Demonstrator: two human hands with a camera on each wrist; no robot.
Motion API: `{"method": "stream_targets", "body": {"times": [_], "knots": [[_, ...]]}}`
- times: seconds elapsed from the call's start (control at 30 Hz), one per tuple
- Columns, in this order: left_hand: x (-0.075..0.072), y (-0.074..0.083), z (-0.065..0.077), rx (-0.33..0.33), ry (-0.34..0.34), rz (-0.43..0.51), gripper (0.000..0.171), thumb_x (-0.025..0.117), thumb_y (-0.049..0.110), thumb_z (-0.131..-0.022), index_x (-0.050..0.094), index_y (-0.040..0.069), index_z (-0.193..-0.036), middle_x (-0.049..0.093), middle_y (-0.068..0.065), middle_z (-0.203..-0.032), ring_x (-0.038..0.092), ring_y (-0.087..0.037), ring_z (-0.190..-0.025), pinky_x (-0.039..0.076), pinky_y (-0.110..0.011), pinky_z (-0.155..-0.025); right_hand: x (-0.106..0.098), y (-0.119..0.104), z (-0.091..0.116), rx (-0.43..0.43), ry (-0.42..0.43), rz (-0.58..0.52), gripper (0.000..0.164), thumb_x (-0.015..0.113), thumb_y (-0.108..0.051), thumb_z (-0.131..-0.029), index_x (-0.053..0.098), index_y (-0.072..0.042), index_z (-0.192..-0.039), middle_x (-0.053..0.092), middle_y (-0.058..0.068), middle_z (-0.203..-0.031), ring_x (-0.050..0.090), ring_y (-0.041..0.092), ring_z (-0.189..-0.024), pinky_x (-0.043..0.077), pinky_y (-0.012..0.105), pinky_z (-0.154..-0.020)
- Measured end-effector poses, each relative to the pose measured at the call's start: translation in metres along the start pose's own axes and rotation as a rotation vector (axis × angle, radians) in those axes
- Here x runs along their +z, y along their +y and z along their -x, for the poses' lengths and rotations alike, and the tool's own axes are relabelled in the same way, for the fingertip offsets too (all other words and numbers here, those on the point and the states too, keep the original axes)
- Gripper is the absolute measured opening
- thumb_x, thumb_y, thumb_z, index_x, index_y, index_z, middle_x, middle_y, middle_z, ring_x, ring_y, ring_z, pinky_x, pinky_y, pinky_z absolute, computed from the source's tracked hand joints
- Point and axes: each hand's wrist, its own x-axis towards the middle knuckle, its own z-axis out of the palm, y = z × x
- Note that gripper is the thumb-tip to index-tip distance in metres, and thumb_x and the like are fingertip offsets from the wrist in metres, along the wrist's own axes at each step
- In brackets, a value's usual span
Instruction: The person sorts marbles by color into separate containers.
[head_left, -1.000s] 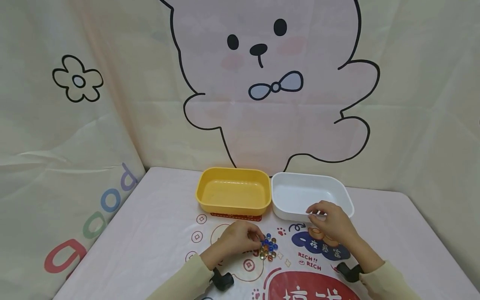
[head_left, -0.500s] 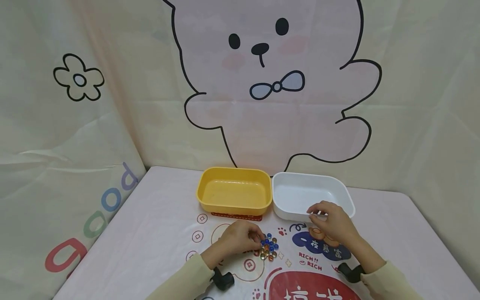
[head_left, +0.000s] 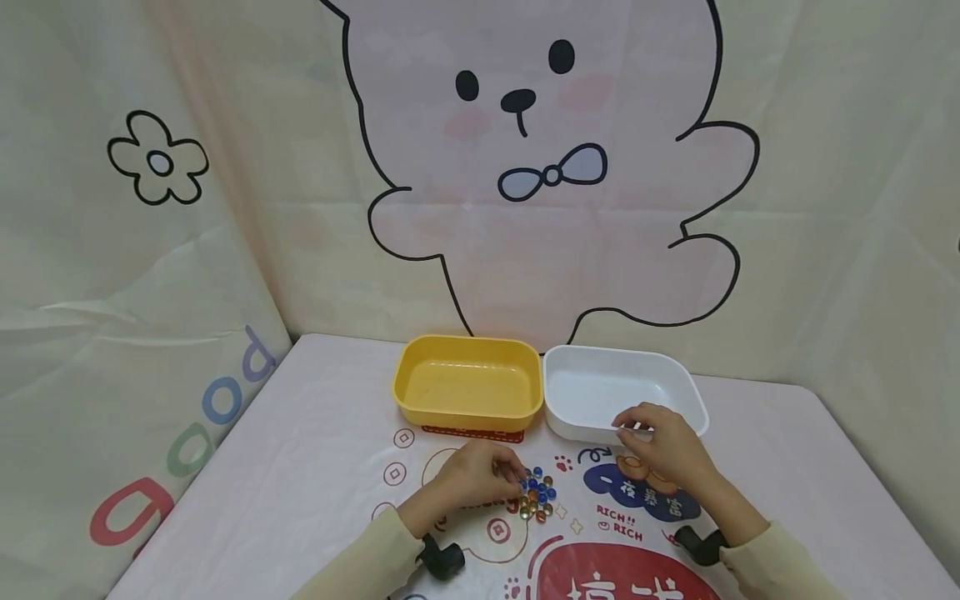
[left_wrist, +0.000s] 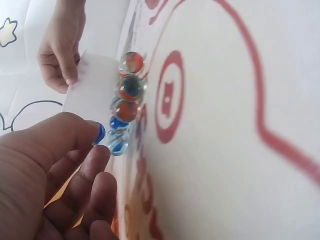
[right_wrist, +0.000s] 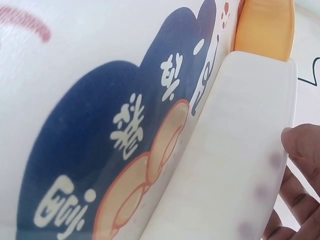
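My left hand [head_left: 476, 479] pinches a blue marble [left_wrist: 99, 134] between thumb and fingertips, just left of a cluster of glass marbles [head_left: 538, 495] on the table. Several blue, orange and clear ones make up that cluster; in the left wrist view the nearby marbles [left_wrist: 131, 87] line up beyond my fingertips. My right hand [head_left: 663, 442] grips the near rim of the white tray [head_left: 581, 392], thumb outside and fingers over the inner side. Fingertips show as faint shadows through the tray wall [right_wrist: 235, 130] in the right wrist view.
A yellow tray [head_left: 468, 383] stands against the left side of the white one, both near the table's back edge. The tablecloth [head_left: 322, 467] is white with printed pictures and lettering. Behind it hangs a curtain [head_left: 600, 275] with a bear drawing.
My left hand has shifted very slightly left, with the marbles still beside its fingertips. The right hand and both trays hold their places.
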Motion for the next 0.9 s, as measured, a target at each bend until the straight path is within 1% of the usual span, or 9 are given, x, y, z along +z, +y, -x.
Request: {"method": "stream_targets", "body": {"times": [0.17,0.3,0.43,0.53,0.63,0.9], "knots": [[-0.01,0.005,0.002,0.007,0.023,-0.008,0.011,0.078,0.021,-0.077,0.074,0.026,-0.087,0.064,0.018,-0.074,0.056,-0.003,-0.066,0.045,-0.02,-0.062,-0.001,0.001,-0.001,0.012,-0.009,-0.007,0.01,0.073,-0.013,-0.083,0.073,-0.016,-0.092,0.071,0.005,-0.096,0.065,0.027,-0.09,0.057,0.047,-0.078],[-0.02,0.011,0.003,0.03,0.031,0.02,0.01,0.077,0.021,-0.08,0.074,0.024,-0.088,0.066,0.016,-0.078,0.059,-0.003,-0.072,0.048,-0.02,-0.067,-0.002,-0.001,0.0,0.026,-0.018,-0.016,0.009,0.072,-0.014,-0.084,0.073,-0.017,-0.092,0.071,0.005,-0.096,0.065,0.026,-0.09,0.058,0.044,-0.075],[-0.033,0.017,0.0,0.053,0.035,0.069,0.01,0.076,0.019,-0.081,0.072,0.024,-0.089,0.067,0.013,-0.08,0.063,-0.008,-0.071,0.052,-0.02,-0.066,-0.003,-0.001,0.0,0.023,-0.018,-0.02,0.01,0.073,-0.013,-0.084,0.073,-0.017,-0.093,0.071,0.005,-0.096,0.066,0.028,-0.09,0.058,0.043,-0.073],[-0.044,0.021,-0.003,0.078,0.052,0.065,0.01,0.075,0.017,-0.082,0.072,0.023,-0.089,0.067,0.012,-0.081,0.063,-0.01,-0.072,0.053,-0.02,-0.067,-0.002,0.0,0.0,0.026,-0.017,-0.015,0.011,0.073,-0.013,-0.084,0.073,-0.017,-0.093,0.071,0.005,-0.097,0.067,0.029,-0.091,0.058,0.043,-0.073],[-0.054,0.025,-0.006,0.101,0.077,0.026,0.01,0.075,0.018,-0.082,0.072,0.024,-0.089,0.067,0.013,-0.082,0.06,-0.008,-0.075,0.052,-0.019,-0.071,-0.001,0.001,0.0,0.029,-0.023,-0.019,0.011,0.073,-0.013,-0.084,0.073,-0.017,-0.094,0.071,0.005,-0.097,0.066,0.028,-0.091,0.058,0.042,-0.073],[-0.076,0.031,-0.016,0.116,0.121,0.023,0.007,0.074,0.023,-0.084,0.073,0.021,-0.091,0.069,0.01,-0.084,0.061,-0.009,-0.078,0.052,-0.023,-0.073,-0.003,0.002,0.0,0.028,-0.041,-0.03,0.01,0.072,-0.012,-0.084,0.073,-0.018,-0.092,0.07,0.003,-0.095,0.066,0.026,-0.09,0.058,0.043,-0.075]]}}
